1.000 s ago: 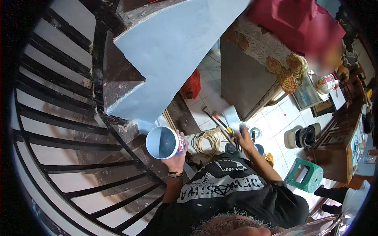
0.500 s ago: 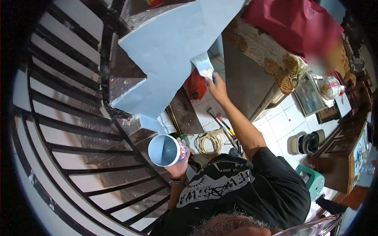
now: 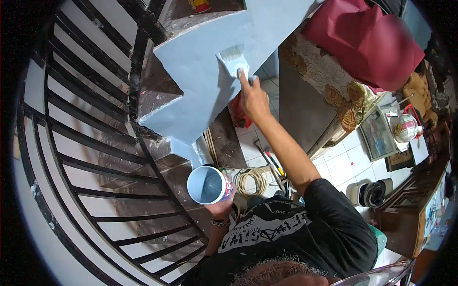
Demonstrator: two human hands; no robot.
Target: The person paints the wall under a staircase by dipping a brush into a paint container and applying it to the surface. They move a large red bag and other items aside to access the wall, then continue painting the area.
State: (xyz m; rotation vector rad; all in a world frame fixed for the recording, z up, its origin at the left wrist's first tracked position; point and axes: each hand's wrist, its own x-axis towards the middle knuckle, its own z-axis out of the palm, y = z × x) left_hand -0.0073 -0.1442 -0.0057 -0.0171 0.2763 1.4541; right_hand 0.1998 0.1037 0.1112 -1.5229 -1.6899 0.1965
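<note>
My right hand (image 3: pixel 255 101) is closed around the handle of a wide paintbrush (image 3: pixel 234 60). The brush's pale bristles overlap the light blue stair side (image 3: pixel 200 62), and a dark shadow falls just below. Lower down, my left hand (image 3: pixel 222 207) grips a paint bucket (image 3: pixel 228 187) by its outer wall. The bucket is tilted so its inside shows, coated light blue with darker blue paint toward the bottom. Bare dark step ends border the blue surface along its left side.
Black metal railings (image 3: pixel 114 151) curve along the left. At right stands a cabinet (image 3: pixel 305 81) with a patterned cloth and a dark red cover (image 3: pixel 348 38). A coiled hose (image 3: pixel 252 182) and long-handled tools lie on the white tiles. A red and yellow can (image 3: pixel 199 5) sits on an upper step.
My right hand has carried the brush up and left, from the stair side's lower edge onto its blue face. The bucket sits slightly lower and further right in view, still in my left hand.
</note>
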